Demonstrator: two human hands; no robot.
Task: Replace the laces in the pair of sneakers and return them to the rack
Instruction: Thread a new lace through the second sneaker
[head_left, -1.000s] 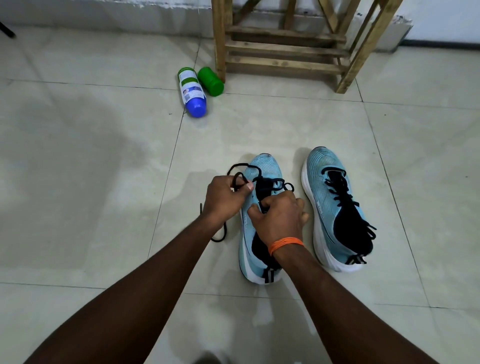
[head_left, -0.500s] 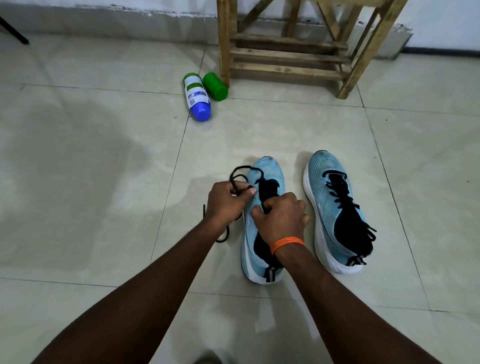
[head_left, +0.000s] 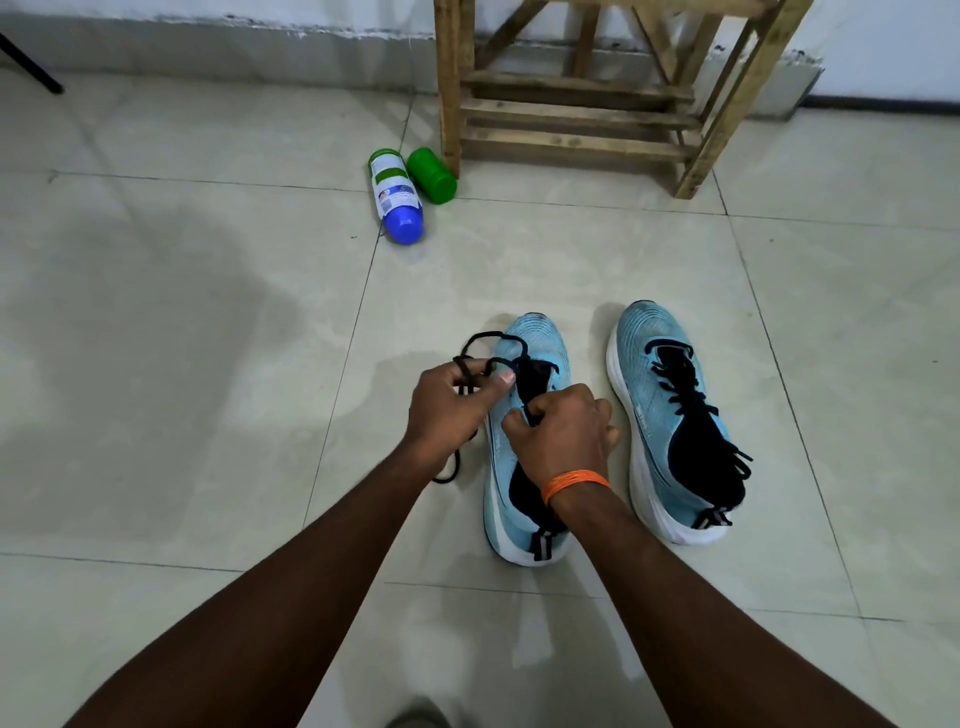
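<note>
Two light blue sneakers stand side by side on the tiled floor. The left sneaker (head_left: 540, 345) carries a loose black lace (head_left: 480, 339) that loops off its left side. My left hand (head_left: 447, 408) pinches that lace between thumb and fingers, just left of the shoe's tongue. My right hand (head_left: 563, 428), with an orange band on the wrist, rests over the shoe's middle and pinches the lace at the eyelets. The right sneaker (head_left: 670, 415) is laced in black and stands untouched. The wooden rack (head_left: 576, 104) stands at the back against the wall.
A white and blue bottle (head_left: 396, 196) and a green container (head_left: 432, 175) lie on the floor by the rack's left leg. A dark slanted leg (head_left: 31, 65) shows at the far left edge. Open tiled floor spreads to the left.
The lace loop above the left sneaker's tongue has drawn smaller, and both hands keep their pinch on it. My head has tipped slightly, shifting the view down.
</note>
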